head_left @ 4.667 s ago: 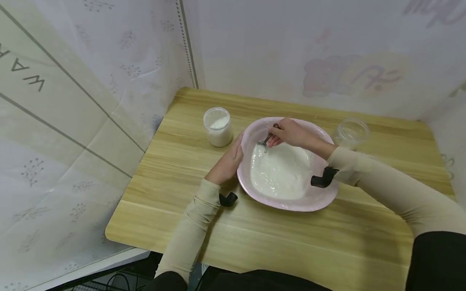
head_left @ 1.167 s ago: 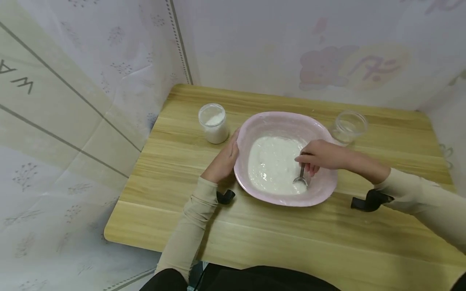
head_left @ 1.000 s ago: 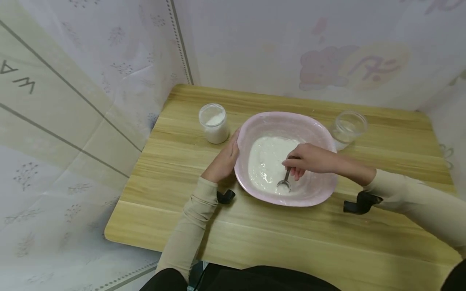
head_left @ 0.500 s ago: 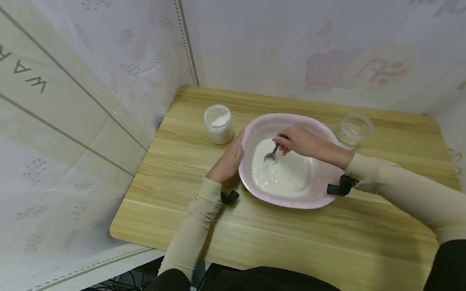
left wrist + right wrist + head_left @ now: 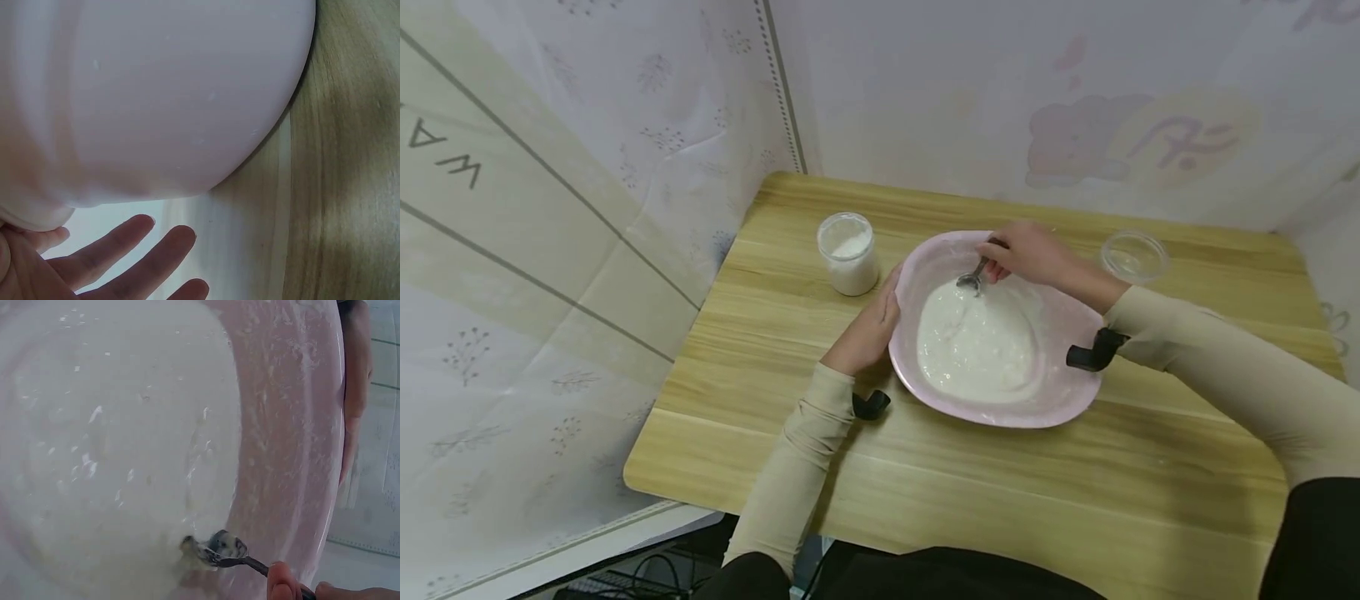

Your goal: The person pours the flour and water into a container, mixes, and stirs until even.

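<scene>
A pink oval basin [image 5: 1063, 375] stands on the wooden table, with a thick white liquid [image 5: 977, 346] covering its bottom. My right hand [image 5: 1033, 252] grips a metal spoon [image 5: 970, 282] by its handle over the far side of the basin. In the right wrist view the spoon's bowl [image 5: 228, 545], smeared with white, dips at the liquid's edge. My left hand [image 5: 867, 332] rests against the left outer side of the basin. The left wrist view shows its fingers [image 5: 156, 256] extended and spread below the rim, several of them apart from the wall.
Left of the basin stands a clear jar [image 5: 850, 271] partly filled with white powder. A second clear jar [image 5: 1133, 257] is at the back right, partly behind my right forearm. Patterned curtain-like walls [image 5: 925, 100] rise behind and left of the table [image 5: 737, 392].
My right hand has swept the spoon around through the liquid, from the near right side leftward along the near side, then up to the far side. My left hand has stayed against the basin.
</scene>
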Demonstrator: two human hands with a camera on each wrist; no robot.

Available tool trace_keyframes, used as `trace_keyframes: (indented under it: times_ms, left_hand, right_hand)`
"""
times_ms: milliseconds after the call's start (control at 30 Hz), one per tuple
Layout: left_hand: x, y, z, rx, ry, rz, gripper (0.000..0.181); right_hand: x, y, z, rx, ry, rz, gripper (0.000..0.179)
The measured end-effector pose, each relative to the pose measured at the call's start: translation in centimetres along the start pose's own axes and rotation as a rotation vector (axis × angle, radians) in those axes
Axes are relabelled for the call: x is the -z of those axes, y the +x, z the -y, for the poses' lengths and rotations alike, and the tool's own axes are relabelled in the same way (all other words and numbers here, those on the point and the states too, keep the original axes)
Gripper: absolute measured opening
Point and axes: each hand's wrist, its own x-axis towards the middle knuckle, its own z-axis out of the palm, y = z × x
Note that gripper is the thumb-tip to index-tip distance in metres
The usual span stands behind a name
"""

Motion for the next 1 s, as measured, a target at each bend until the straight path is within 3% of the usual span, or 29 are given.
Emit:
trace_keyframes:
  times_ms: [167,433,700,833,1000]
  left_hand:
    - [-0.1,0.1,0.0,-0.02,-0.011,-0.001,0.057]
    - [0.0,0.0,-0.1,-0.018,-0.011,0.009,0.057]
    - [-0.1,0.0,-0.1,-0.015,-0.005,0.005,0.058]
    - [-0.1,-0.1,-0.1,-0.01,-0.005,0.008,0.058]
    - [0.1,-0.2,-0.1,-0.001,-0.008,0.006,0.058]
  right_hand:
    - [-1.8,0.8,1.5,0.045,0.089,0.066,0.032]
    - [-3.7,-2.0,4.2,0.193,-0.042,0.247,0.032]
    - [-3.7,-6.1,3.6,0.127,-0.075,0.445,0.03]
    - [-2.2,-7.7,2.0,0.104,-0.153,0.43,0.03]
    - [-0.1,-8.3,0.2,0.058,-0.24,0.302,0.029]
